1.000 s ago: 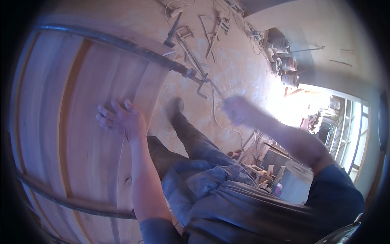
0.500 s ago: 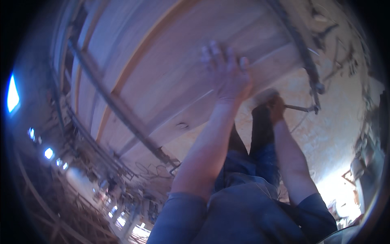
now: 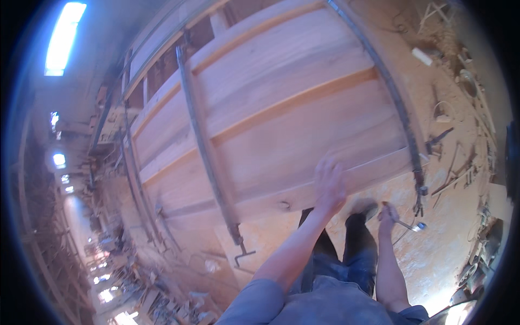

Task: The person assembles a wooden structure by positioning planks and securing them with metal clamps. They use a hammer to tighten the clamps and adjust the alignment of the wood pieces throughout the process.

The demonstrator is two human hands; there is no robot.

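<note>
A large wooden panel frame [image 3: 303,135] with long rails stretches out in front of me. My left hand [image 3: 329,187] rests at its near edge, fingers extended and slightly blurred, holding nothing. Down to the right, my right hand [image 3: 387,212] is closed around the handle of what looks like a hammer, with a shiny metal head [image 3: 418,227]. That head is apart from the end of the right bar clamp [image 3: 401,116], which lies across the panel. A second bar clamp [image 3: 201,146] crosses it further left, its crank handle [image 3: 244,255] sticking out past the near edge.
More clamp bars [image 3: 131,162] cross the panel's left end. Scrap wood [image 3: 162,306] is heaped at the lower left. On the dusty floor [image 3: 441,200] at right lie loose sticks and tools. My shoe [image 3: 364,208] is close to the panel's near edge.
My view has shifted, so more of the panel and floor shows. The hammer head, earlier beside the right clamp's end, is now lower and apart from it. My left hand stays on the panel.
</note>
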